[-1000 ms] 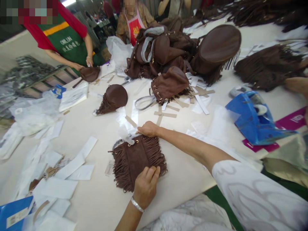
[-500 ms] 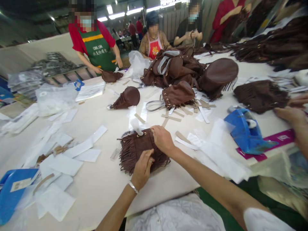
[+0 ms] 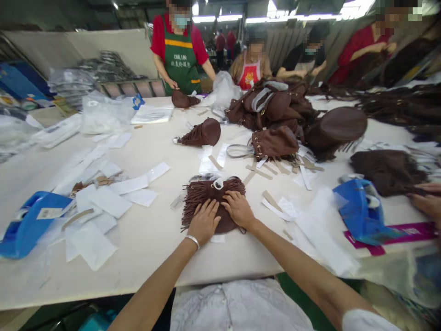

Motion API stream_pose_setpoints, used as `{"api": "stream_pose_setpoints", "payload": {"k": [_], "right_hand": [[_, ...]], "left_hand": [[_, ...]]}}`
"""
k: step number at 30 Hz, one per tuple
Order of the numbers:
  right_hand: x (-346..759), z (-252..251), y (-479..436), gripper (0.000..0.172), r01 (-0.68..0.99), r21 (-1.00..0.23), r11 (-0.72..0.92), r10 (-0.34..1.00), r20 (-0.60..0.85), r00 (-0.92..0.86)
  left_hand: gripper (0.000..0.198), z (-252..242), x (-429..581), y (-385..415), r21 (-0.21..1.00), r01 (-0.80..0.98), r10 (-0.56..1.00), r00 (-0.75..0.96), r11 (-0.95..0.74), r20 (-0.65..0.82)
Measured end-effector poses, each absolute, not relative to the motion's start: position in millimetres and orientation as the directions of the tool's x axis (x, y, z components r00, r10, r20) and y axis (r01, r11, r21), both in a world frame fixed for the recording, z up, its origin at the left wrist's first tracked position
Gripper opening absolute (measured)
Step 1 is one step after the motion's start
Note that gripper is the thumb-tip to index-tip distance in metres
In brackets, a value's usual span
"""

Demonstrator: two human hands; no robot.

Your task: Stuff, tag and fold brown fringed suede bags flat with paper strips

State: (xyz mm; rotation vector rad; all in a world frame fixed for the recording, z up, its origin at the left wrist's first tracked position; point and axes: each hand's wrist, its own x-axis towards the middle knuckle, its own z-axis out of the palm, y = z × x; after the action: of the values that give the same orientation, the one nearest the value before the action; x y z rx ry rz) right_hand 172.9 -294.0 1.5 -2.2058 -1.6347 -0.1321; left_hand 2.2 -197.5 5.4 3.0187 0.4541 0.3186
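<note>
A dark brown fringed bag lies on the pale table in front of me, its fringe spread toward the left. Both of my hands rest on top of it. My left hand, with a silver bracelet at the wrist, lies flat with fingers stretched over the lower middle. On the right part, my right hand presses down with its fingers spread. A small white ring or loop shows at the bag's upper edge, just above my fingers. White paper peeks out under the bag's near edge.
Blue tape dispensers stand at left and right. White paper sheets lie scattered on the left. A heap of brown bags sits at the back. A person in a green apron stands opposite; another person's hand is at right.
My right hand has come down from the bag's upper edge to lie flat on it. My left hand's fingers have straightened out. The camera view has shifted left.
</note>
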Motion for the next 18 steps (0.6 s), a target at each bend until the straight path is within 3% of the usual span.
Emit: {"api": "stream_pose_setpoints", "payload": {"k": [6,10,12,15,18], "right_hand": [[160,18,-326,0.043,0.967,-0.161,-0.197,0.887,0.392,0.246],[160,17,-369,0.058,0.998,-0.06,0.009,0.97,0.245,0.006],[167,16,-389,0.052,0.994,-0.034,-0.099,0.972,0.211,0.104],[175,17,-426,0.033,0.939,-0.011,-0.345,0.884,0.331,0.329],[197,4,-460,0.032,0.956,0.078,-0.281,0.824,0.53,0.199]], "left_hand": [[0.044,12,1,-202,0.049,0.271,0.273,0.914,-0.961,0.3],[0.044,5,-2,-199,0.024,0.244,0.238,0.909,-0.969,0.344],[0.046,0,-3,-193,0.012,0.289,0.274,0.892,-0.957,0.358],[0.046,4,-9,-198,0.056,0.362,0.36,0.877,-0.931,0.319],[0.05,16,1,-222,0.175,0.329,0.362,0.907,-0.928,0.214]]}}
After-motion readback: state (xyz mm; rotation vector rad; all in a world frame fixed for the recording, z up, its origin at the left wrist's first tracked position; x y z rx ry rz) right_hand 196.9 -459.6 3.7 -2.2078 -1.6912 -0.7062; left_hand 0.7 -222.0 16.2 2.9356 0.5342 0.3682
